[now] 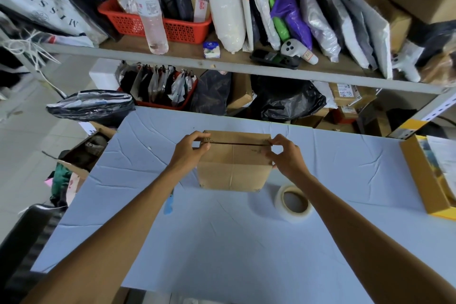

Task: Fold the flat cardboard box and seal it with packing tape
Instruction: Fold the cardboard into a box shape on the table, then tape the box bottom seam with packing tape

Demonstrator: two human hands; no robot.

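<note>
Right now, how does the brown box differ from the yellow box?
The brown box has its flaps folded shut; the yellow box lies open. The left hand and right hand grip the brown box; the yellow box sits untouched at right. Both rest on the blue table.

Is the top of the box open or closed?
Closed: the top flaps of the cardboard box meet along a thin seam, with the left hand and right hand holding its ends.

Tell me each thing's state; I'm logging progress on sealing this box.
cardboard box: set up, top flaps closed, no tape visible on seam
left hand: grips the box's top left end
right hand: pinches the box's top right end
tape roll: lying flat, untouched
water bottle: upright
</note>
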